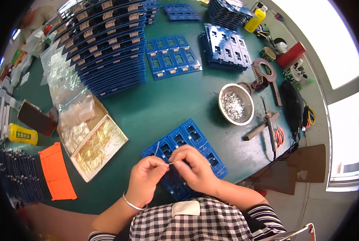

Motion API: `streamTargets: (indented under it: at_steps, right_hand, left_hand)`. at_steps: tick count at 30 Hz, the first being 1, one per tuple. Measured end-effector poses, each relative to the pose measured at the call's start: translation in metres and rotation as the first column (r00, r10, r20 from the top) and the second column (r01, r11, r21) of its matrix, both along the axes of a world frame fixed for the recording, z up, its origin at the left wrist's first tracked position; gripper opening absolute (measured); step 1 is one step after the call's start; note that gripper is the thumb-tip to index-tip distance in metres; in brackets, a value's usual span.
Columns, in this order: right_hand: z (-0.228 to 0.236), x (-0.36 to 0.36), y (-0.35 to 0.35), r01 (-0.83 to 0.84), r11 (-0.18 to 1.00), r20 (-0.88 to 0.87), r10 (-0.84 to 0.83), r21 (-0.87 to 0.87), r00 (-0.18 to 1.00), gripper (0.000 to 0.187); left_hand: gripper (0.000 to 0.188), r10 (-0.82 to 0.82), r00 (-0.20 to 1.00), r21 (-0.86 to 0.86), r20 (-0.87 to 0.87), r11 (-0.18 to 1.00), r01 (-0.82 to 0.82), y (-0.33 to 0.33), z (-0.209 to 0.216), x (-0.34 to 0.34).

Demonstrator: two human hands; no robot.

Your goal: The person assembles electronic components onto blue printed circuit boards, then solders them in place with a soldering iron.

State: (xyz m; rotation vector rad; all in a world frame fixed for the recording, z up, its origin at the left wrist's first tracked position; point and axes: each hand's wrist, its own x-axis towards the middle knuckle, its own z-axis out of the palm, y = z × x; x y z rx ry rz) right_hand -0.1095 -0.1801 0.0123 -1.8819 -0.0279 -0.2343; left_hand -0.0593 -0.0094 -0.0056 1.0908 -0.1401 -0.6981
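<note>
My left hand (145, 180) and my right hand (196, 169) meet over a blue circuit board panel (212, 152) near the table's front edge. Between their pinched fingertips runs a short, thin gold-coloured pin (171, 163); its ends are hidden by the fingers. The panel lies at a slant, with rectangular cut-outs along it, and my hands cover part of it. A thin pale strip (157, 148) sticks up by the panel's left corner. To the left, a shallow box (87, 176) holds many loose gold-coloured pins (100, 146).
Tall stacks of blue boards (111, 60) rise at back left, beside a single panel (174, 57) and another stack (227, 46). On the right stand a bowl of metallic bits (249, 114), a soldering iron (271, 134) and red-handled scissors (280, 138). An orange sheet (58, 172) lies left.
</note>
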Motion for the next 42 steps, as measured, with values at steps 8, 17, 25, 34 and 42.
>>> streamTargets:
  at_steps: [8, 17, 25, 34, 42]
  right_hand:
    - [-0.001, 0.023, -0.088, 0.148, 0.957, -0.217, -0.204, -0.249, 0.955, 0.007]
    - [-0.006, 0.028, -0.08, 0.13, 0.928, -0.192, -0.207, -0.35, 0.959, 0.005]
    - [-0.008, 0.03, -0.08, 0.126, 0.898, -0.19, -0.223, -0.421, 0.956, 0.005]
    - [-0.015, 0.028, -0.08, 0.175, 0.911, -0.155, -0.247, -0.373, 0.957, 0.006]
    - [-0.016, 0.033, -0.083, 0.178, 0.897, -0.13, -0.249, -0.405, 0.96, 0.005]
  left_hand:
    - [0.026, 0.548, 0.811, -0.089, -0.206, 0.815, -0.573, 0.127, 0.002, 0.046]
    - [0.03, 0.815, 0.52, -0.039, 0.255, 0.546, -0.837, 0.235, 0.033, 0.06]
    - [0.032, -0.487, 0.401, 0.596, 0.776, 0.774, -0.213, 0.072, 0.008, 0.001]
    - [0.034, -0.599, -0.01, 0.589, 0.8, 0.789, -0.176, 0.031, -0.012, -0.014]
    - [0.028, -0.58, -0.014, 0.568, 0.815, 0.803, -0.181, 0.017, -0.014, -0.024]
